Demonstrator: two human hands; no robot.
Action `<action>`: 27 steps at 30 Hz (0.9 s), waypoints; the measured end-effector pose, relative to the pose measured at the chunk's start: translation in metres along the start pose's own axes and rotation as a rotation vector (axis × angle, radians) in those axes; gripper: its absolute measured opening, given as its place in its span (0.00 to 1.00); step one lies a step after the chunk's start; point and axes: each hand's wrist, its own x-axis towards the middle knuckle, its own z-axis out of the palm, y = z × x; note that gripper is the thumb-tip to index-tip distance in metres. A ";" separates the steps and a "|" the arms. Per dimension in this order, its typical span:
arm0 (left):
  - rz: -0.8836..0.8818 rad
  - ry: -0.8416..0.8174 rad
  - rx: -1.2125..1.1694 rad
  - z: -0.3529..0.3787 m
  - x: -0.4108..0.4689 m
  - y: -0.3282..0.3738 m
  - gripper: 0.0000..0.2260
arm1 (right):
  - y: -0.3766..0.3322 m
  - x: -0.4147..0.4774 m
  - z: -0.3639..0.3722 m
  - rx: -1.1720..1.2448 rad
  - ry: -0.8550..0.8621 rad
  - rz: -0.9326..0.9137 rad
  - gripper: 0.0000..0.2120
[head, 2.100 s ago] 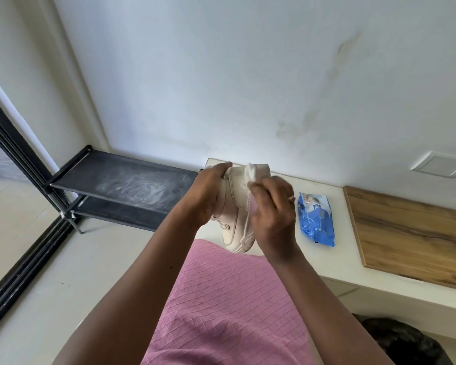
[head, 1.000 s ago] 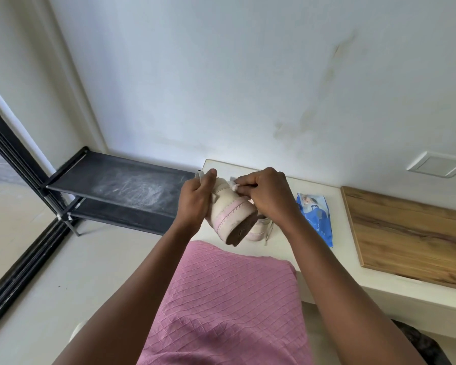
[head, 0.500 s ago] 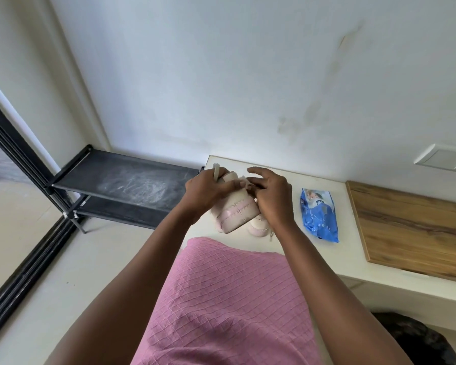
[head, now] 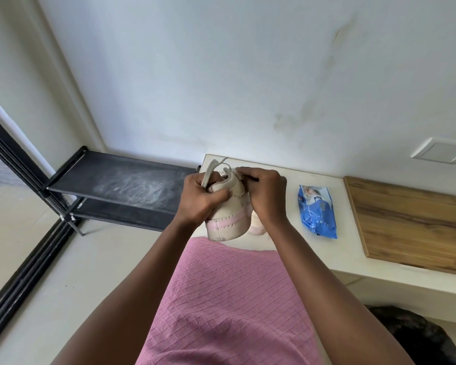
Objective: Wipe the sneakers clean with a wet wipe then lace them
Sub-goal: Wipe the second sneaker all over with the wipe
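– Gripping what, the left hand [head: 200, 204]?
– A beige sneaker [head: 228, 223] with a pink band, heel end toward the camera, held up over the near edge of the white counter [head: 349, 233]. Fingers and thumb are curled round its collar on the nine o'clock side.
– And the right hand [head: 267, 196]?
– Clamped on the shoe's two o'clock side, fingertips pinched together at the top edge. A small white scrap [head: 227, 169] shows there; it may be a wipe or a lace end, I cannot tell which.
– The other sneaker [head: 256, 225]?
– On the counter at four o'clock from the held one, mostly hidden under the right wrist; only a pale pink end shows.
– The wipes?
– A blue pack [head: 317, 212] lies flat on the counter at three o'clock from the hands, apart from them. Farther out at three o'clock lies a wooden board [head: 411, 227].
– The other side?
– At nine o'clock a black shoe rack [head: 121, 185], top shelf smeared white, stands on the floor by the wall. A pink garment [head: 234, 299] fills six o'clock.
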 end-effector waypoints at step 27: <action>0.287 0.104 0.256 -0.004 0.013 -0.013 0.17 | -0.012 -0.057 0.012 0.053 0.269 -0.043 0.11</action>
